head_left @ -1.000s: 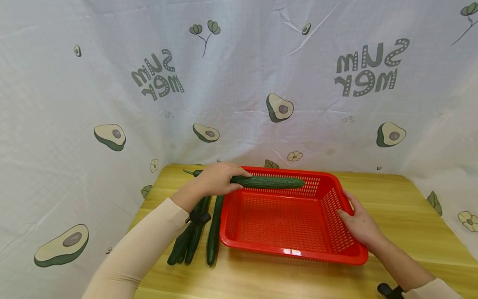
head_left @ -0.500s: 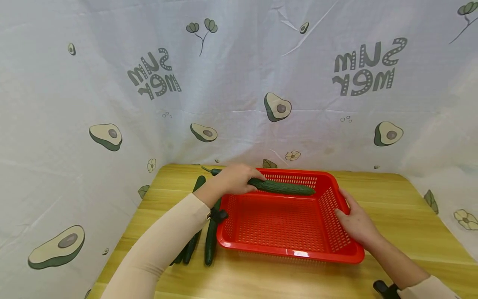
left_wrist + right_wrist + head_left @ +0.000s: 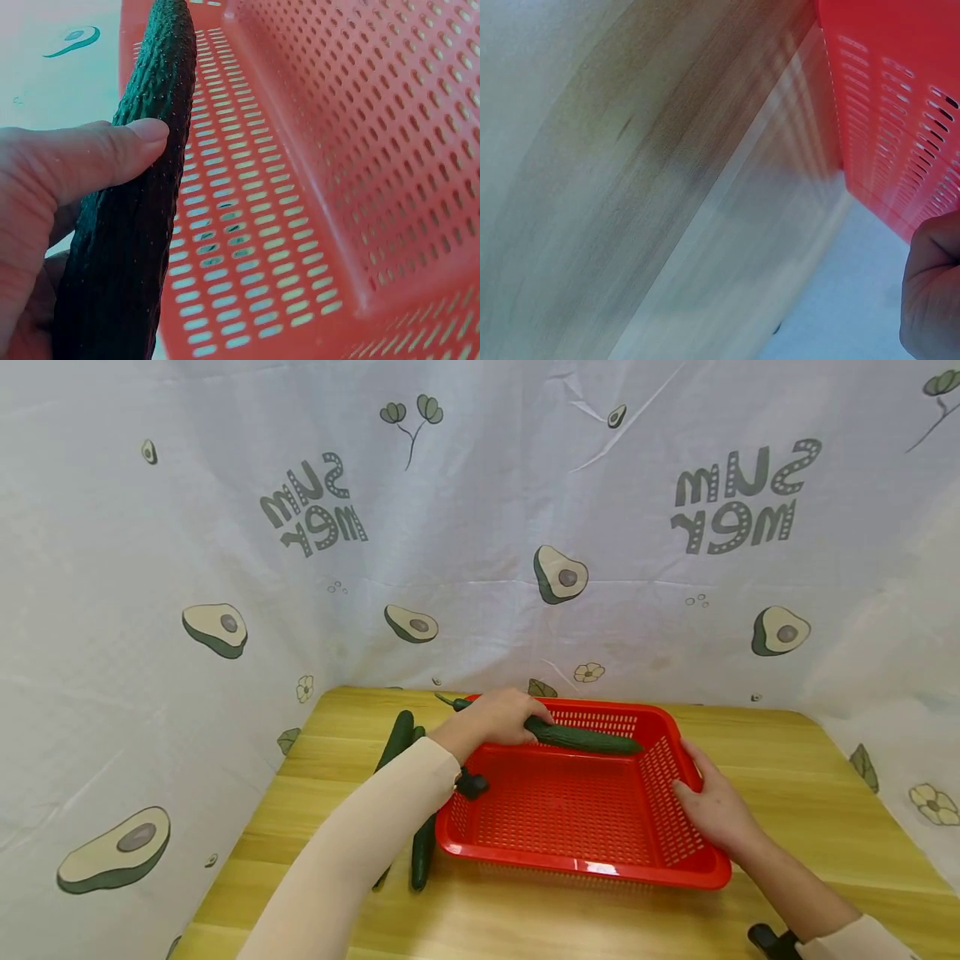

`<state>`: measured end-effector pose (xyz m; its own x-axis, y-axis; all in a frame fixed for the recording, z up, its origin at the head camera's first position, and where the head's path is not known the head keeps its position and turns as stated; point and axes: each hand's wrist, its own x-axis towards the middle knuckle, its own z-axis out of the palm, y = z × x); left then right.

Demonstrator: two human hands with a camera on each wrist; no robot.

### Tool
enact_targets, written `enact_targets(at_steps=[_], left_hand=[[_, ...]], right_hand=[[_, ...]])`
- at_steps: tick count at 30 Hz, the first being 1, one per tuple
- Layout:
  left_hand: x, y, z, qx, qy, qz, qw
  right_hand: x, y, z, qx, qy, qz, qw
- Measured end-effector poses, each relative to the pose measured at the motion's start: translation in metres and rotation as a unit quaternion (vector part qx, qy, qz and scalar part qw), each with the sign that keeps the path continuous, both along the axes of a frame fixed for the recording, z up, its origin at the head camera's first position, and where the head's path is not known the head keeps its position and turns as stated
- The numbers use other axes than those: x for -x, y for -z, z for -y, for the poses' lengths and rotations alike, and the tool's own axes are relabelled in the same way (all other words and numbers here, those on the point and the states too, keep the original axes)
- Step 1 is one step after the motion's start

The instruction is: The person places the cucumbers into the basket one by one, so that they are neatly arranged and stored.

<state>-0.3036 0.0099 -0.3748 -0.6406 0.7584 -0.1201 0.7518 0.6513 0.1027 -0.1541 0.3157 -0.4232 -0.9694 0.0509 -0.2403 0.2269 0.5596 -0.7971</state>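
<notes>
My left hand (image 3: 504, 717) grips a long dark green cucumber (image 3: 588, 740) near the back wall of a red plastic basket (image 3: 577, 867). In the left wrist view the thumb lies across the bumpy cucumber (image 3: 124, 247), along the slotted basket wall (image 3: 247, 225). The stem end sticks out left, over the basket's back left corner. On the basket's right rim my right hand (image 3: 720, 802) holds on, thumb inside and fingers outside. The right wrist view catches only part of that hand (image 3: 934, 292) against the basket's outer side (image 3: 900, 120).
Several cucumbers lie left of the basket, among them one near its left wall (image 3: 422, 856) and another further left (image 3: 397, 739); my left forearm covers part of them. Under everything is a wooden table (image 3: 810, 793). A white avocado-print sheet (image 3: 480, 527) hangs behind.
My left hand has moved right with the cucumber, bringing it further over and slightly lower into the basket. The right hand keeps its hold on the rim.
</notes>
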Motion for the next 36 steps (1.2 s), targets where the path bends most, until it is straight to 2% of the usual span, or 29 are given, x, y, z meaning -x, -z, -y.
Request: enact_targets(at_steps=[5,13,20,27,36], left_hand=[[0.002,0.014,-0.009,0.02,-0.001,-0.022,0.9996],[0.001,0.038,-0.011,0.025,-0.044,-0.043,0.9978],[0.001,0.042,-0.015,0.016,-0.027,-0.052,0.9981],[0.001,0.044,-0.015,0.005,-0.025,-0.062,0.9977],[0.002,0.048,-0.017,0.006,-0.018,-0.113,0.9934]], right_hand=[[0.001,0.002,0.001,-0.002,0.0,0.0,1.0],[0.001,0.004,0.003,0.007,0.0,0.0,1.0],[-0.002,0.002,0.001,0.011,0.004,-0.004,0.9999],[-0.001,0.002,0.0,0.013,0.005,-0.005,0.9999],[-0.002,0.002,0.0,-0.001,0.004,-0.004,1.0]])
